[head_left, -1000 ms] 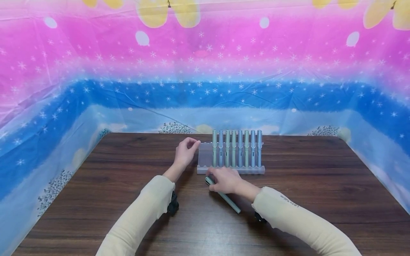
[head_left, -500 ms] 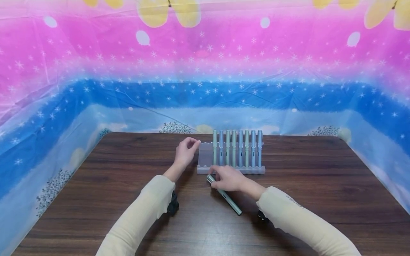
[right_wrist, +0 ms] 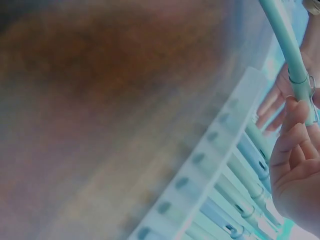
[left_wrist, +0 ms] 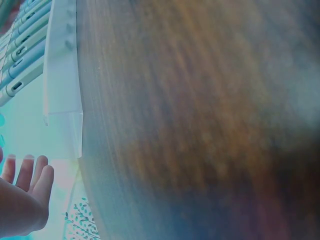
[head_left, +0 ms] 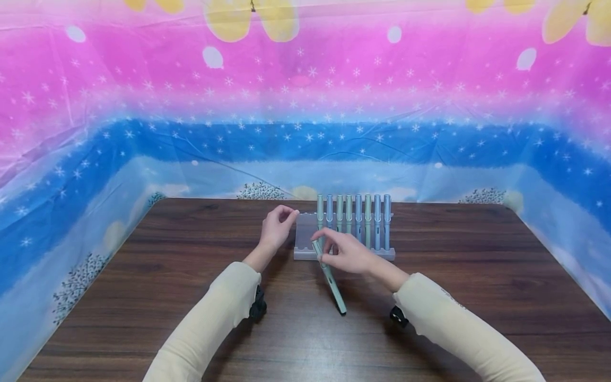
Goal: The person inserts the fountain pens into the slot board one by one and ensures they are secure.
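A clear pen stand [head_left: 306, 229] stands on the table and bears a row of several upright pale green and blue pens [head_left: 377, 212]. My left hand [head_left: 275, 229] pinches the top left corner of the stand; in the left wrist view, its fingers [left_wrist: 44, 182] lie along the stand's end. With thumb and fingertips my right hand [head_left: 350, 253] grips a green capped pen [head_left: 336, 289] by its clip end, in front of the stand. That pen slants, cap end up, its other end low over the table toward me. In the right wrist view the metal clip [right_wrist: 313, 92] shows beside the fingers.
The left part of the stand has notches [left_wrist: 69, 45] with no pens in them. Dark wood tabletop [head_left: 191, 307] surrounds the stand. A patterned cloth [head_left: 305, 138] hangs behind the table and along both sides.
My right hand has raised the green pen from the table and moved it toward the stand, tilting it steeper. My left hand has stayed at the stand's corner.
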The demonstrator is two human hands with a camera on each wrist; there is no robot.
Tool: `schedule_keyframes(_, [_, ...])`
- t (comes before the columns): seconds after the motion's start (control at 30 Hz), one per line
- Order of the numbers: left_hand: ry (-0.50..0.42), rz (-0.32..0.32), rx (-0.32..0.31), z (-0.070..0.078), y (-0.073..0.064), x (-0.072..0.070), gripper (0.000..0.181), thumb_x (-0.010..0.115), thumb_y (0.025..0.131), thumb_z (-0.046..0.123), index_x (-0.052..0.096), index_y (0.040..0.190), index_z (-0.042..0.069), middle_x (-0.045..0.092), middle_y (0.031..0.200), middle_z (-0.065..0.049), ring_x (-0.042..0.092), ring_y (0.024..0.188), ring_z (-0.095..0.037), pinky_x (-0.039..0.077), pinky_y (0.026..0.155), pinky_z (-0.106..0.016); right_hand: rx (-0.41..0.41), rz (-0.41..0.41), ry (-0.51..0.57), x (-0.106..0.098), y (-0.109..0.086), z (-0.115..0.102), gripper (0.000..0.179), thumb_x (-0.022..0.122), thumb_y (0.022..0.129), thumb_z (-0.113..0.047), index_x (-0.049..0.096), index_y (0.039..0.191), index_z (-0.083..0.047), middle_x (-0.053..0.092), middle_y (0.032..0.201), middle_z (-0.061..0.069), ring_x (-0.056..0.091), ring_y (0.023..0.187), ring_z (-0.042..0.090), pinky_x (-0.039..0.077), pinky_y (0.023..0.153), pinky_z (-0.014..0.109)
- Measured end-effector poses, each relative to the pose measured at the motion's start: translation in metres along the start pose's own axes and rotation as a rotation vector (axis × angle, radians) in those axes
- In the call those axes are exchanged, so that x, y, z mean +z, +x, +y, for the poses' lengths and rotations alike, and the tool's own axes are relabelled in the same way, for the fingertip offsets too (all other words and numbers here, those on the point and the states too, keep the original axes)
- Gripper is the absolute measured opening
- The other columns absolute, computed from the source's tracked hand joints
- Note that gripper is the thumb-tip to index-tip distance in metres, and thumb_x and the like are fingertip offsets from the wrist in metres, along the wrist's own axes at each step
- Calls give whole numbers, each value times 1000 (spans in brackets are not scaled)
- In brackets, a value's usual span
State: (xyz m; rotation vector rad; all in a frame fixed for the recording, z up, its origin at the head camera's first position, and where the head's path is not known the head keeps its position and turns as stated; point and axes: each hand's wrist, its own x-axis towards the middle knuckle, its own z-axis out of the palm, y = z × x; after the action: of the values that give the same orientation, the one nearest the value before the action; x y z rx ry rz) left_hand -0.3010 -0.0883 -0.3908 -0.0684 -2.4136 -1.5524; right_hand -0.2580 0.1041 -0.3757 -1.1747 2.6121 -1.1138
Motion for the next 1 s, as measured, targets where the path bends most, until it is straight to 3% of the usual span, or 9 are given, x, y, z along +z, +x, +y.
schedule_keyframes(0.3, [-1, -3, 3, -1, 0, 0, 20, 56, 87, 23, 60, 91, 4, 61, 91, -8, 55, 87, -20, 42, 79, -33, 8, 44, 70, -12, 4, -2, 40, 61, 83, -14, 44, 119, -18, 59, 77, -6, 55, 60, 13, 46, 53, 29])
schedule_keyframes(0.67, [8, 2, 1, -1, 0, 0, 21, 56, 87, 24, 60, 91, 4, 61, 92, -8, 55, 88, -20, 42, 80, -33, 20, 105, 85, -23, 12, 3, 39, 59, 85, -16, 42, 120, -16, 59, 81, 1, 58, 63, 28, 46, 52, 31])
schedule_keyframes(1.0, [9, 2, 6, -1, 0, -1, 20, 57, 87, 22, 60, 91, 3, 61, 93, -9, 54, 92, -21, 40, 82, -34, 59, 190, 15, -35, 25, 5, 41, 61, 84, -17, 43, 121, -11, 58, 84, 2, 56, 63, 14, 46, 56, 30])
